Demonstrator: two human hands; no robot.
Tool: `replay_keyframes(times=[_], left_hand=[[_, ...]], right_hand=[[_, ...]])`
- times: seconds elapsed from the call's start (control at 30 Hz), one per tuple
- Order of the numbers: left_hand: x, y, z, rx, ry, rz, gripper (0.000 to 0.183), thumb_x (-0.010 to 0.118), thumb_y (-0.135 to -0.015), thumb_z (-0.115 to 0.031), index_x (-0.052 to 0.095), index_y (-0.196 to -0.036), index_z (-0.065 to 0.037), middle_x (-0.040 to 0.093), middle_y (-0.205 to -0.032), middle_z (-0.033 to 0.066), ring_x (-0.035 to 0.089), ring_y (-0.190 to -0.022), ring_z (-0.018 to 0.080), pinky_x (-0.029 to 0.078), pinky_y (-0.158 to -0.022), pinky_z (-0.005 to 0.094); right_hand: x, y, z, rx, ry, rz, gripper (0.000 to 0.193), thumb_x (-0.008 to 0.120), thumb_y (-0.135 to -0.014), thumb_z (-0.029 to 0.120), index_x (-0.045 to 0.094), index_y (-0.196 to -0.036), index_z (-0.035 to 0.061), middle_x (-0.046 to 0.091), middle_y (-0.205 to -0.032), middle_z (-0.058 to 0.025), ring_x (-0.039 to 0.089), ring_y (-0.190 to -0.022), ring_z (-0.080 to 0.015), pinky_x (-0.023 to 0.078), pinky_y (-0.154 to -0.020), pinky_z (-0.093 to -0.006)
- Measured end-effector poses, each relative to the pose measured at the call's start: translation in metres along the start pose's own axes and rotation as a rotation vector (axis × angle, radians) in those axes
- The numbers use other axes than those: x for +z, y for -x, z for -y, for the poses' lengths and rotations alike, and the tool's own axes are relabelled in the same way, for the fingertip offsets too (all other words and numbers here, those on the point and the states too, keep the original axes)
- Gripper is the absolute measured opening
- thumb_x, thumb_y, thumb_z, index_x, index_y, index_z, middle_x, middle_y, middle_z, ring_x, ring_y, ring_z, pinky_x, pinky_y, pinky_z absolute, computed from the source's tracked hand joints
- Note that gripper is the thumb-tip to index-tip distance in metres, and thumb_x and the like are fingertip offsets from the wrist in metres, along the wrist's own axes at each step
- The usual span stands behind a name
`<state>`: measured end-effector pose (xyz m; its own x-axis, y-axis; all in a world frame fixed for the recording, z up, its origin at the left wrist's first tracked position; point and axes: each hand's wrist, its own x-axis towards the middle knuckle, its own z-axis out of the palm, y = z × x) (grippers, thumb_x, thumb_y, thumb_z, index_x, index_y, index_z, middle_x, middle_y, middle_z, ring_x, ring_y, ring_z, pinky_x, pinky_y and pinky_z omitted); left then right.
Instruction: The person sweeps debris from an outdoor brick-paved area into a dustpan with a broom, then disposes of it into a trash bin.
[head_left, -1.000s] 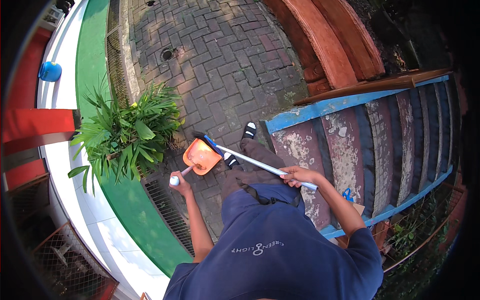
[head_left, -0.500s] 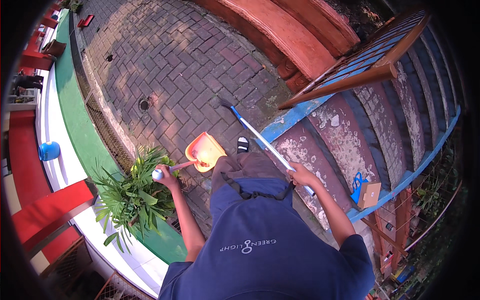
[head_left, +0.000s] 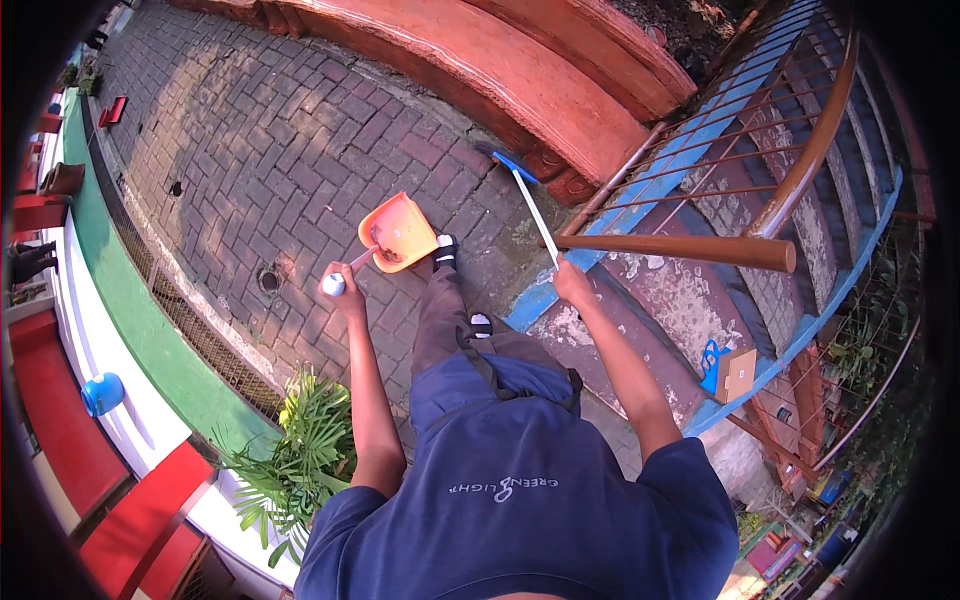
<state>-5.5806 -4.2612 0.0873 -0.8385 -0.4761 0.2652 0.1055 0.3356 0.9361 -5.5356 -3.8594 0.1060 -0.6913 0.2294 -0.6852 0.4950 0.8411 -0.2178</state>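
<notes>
Left hand: on my feed the left hand [head_left: 345,287] is wrapped around the handle of the orange dustpan [head_left: 408,228], the pale handle end poking out of the grip.
Right hand: I see the right hand [head_left: 573,282] closed on the upper part of the broom [head_left: 533,212]; the two hands are well apart.
Dustpan: over the brick walkway [head_left: 320,190], ahead of the left hand and just beside the left foot [head_left: 445,255]; from this high angle I can't tell whether it touches the bricks.
Debris: dark bits [head_left: 383,252] lie in the pan, toward its handle side.
Broom: pale shaft slanting away from the person, its blue head and dark bristles at the walkway's right edge, near the foot of the red-orange low wall [head_left: 560,100].
Stairs: to the person's right, worn steps [head_left: 670,295] with blue-painted edges; a brown handrail [head_left: 680,250] ends close to the broom shaft.
Step edge: a cardboard box [head_left: 738,374] sits beside a blue item [head_left: 711,366] near the stairs' lower blue border.
Left side: a leafy plant [head_left: 305,440] near the green strip [head_left: 150,265].
</notes>
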Motion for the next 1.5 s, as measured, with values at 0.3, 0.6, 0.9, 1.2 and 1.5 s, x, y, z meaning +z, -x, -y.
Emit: replay_keyframes(times=[0.3, 0.6, 0.9, 1.2, 1.5], left_hand=[[0.094, -0.076, 0.05, -0.008, 0.014, 0.142, 0.015, 0.05, -0.073, 0.001, 0.042, -0.06, 0.002, 0.046, -0.057, 0.0047, 0.042, -0.054, 0.0118, 0.037, -0.054, 0.0264], [0.102, -0.115, 0.082, -0.07, 0.046, 0.137, 0.016, 0.05, -0.073, 0.005, 0.042, -0.059, 0.002, 0.046, -0.058, 0.0049, 0.042, -0.055, 0.011, 0.035, -0.053, 0.0258], [0.059, -0.111, 0.09, -0.188, 0.085, -0.12, 0.016, 0.053, -0.076, 0.001, 0.046, -0.061, 0.002, 0.047, -0.059, 0.0013, 0.042, -0.057, 0.0086, 0.036, -0.053, 0.0253], [0.024, -0.101, 0.089, -0.26, 0.062, -0.452, 0.017, 0.053, -0.076, -0.001, 0.046, -0.06, 0.001, 0.043, -0.057, -0.0018, 0.041, -0.055, 0.0081, 0.035, -0.05, 0.0254], [0.001, -0.128, 0.052, -0.389, 0.119, -0.851, 0.011, 0.055, -0.076, -0.005, 0.05, -0.067, -0.003, 0.046, -0.062, -0.0025, 0.044, -0.055, 0.008, 0.035, -0.049, 0.024]], right_hand=[[0.017, -0.094, 0.091, 0.108, -0.025, 0.055, 0.034, 0.041, -0.081, 0.009, 0.046, -0.114, -0.0015, 0.054, -0.104, -0.0261, 0.052, -0.099, -0.0385, 0.043, -0.084, -0.0445], [-0.003, -0.055, 0.094, -0.066, -0.08, 0.205, 0.043, 0.045, -0.081, 0.008, 0.039, -0.123, 0.0013, 0.059, -0.085, -0.0223, 0.06, -0.073, -0.03, 0.048, -0.067, -0.0389], [-0.06, -0.007, 0.113, -0.041, -0.503, 0.319, 0.048, 0.05, -0.085, 0.012, 0.035, -0.131, 0.0109, 0.048, -0.06, -0.0031, 0.048, -0.043, -0.0104, 0.039, -0.04, -0.0268], [-0.08, -0.041, 0.155, -0.221, -0.472, 0.17, 0.049, 0.051, -0.084, 0.01, 0.035, -0.131, 0.0084, 0.051, -0.064, -0.0051, 0.047, -0.044, -0.0099, 0.04, -0.043, -0.0273], [-0.138, -0.122, 0.211, -0.08, -0.798, 0.448, 0.057, 0.052, -0.084, 0.01, 0.027, -0.135, 0.0152, 0.045, -0.063, -0.0014, 0.039, -0.041, -0.0064, 0.029, -0.033, -0.0206]])
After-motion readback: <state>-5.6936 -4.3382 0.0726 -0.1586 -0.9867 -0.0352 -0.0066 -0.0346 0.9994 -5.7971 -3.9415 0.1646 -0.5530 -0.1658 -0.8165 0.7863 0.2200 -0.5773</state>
